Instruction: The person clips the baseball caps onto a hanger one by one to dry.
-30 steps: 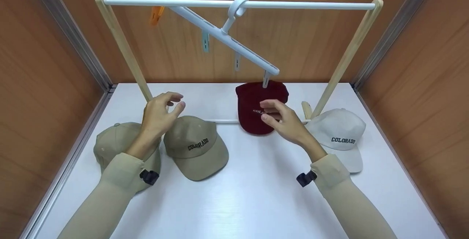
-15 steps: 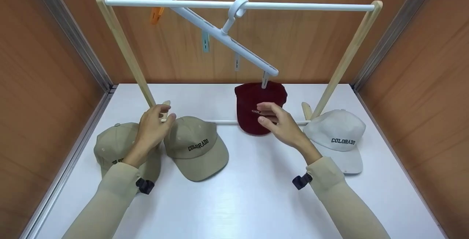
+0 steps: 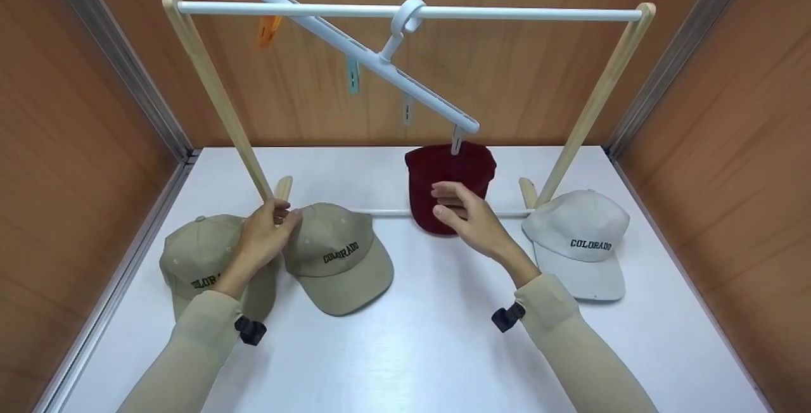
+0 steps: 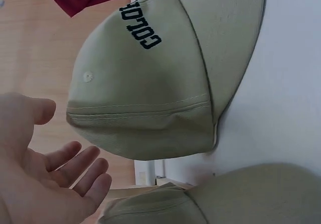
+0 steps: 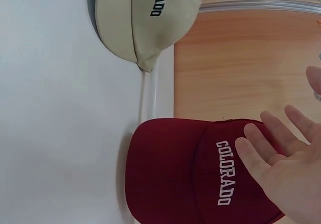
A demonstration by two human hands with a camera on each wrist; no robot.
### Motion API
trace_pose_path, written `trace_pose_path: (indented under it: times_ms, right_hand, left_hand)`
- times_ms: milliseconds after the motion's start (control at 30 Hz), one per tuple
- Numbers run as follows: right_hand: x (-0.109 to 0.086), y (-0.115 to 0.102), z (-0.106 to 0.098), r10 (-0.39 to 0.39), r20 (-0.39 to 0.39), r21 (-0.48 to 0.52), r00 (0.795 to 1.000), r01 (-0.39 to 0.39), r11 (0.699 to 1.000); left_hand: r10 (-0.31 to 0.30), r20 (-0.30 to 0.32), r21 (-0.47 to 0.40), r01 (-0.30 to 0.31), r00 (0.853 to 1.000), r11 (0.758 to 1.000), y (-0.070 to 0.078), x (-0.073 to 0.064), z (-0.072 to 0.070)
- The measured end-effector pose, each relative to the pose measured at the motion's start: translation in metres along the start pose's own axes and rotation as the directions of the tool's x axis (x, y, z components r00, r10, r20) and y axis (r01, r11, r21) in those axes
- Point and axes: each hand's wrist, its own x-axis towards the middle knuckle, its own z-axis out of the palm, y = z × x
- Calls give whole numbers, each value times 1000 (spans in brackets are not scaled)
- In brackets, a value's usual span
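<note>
My left hand (image 3: 263, 232) hovers between two khaki caps, its relaxed fingers close to the back of the inner khaki cap (image 3: 336, 254). The left wrist view shows that cap (image 4: 140, 78) with a gap between it and the thumb. The outer khaki cap (image 3: 196, 251) is partly hidden behind my left wrist. In front of the maroon cap (image 3: 421, 175) is my right hand (image 3: 472, 220), fingers loosely bent and holding nothing. The maroon cap hangs brim down from a clip (image 3: 456, 140) on the white hanger (image 3: 361, 52); its white lettering shows in the right wrist view.
The hanger hooks over the white rail (image 3: 538, 14) of a wooden-legged rack (image 3: 218, 93). An orange clip (image 3: 268, 30), a teal clip (image 3: 352, 74) and a grey clip (image 3: 407, 110) hang from it. A white cap (image 3: 580, 235) lies at the right. Wooden walls enclose the white table (image 3: 393, 362).
My left hand has come down from near the rack's left leg toward the khaki caps. My right hand has drifted slightly left and down, uncovering more of the white cap.
</note>
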Motion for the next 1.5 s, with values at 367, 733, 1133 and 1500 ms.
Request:
trace_pose_path:
  times_ms: [367, 733, 1133, 1500]
  right_hand:
    - [2, 2, 13, 25, 14, 8, 1000, -25, 1000]
    - [4, 4, 21, 63, 5, 18, 998, -63, 998]
    - [6, 5, 27, 72, 15, 2, 997, -72, 997]
    - [7, 4, 29, 84, 18, 14, 996, -84, 996]
  left_hand:
    - [-72, 40, -54, 74, 997, 996, -10, 1, 9]
    - [-92, 95, -178, 108, 991, 978, -8, 4, 14]
    - [-34, 52, -239, 46, 998, 970, -3, 7, 21]
    - [55, 21, -279, -47, 998, 959, 13, 6, 28]
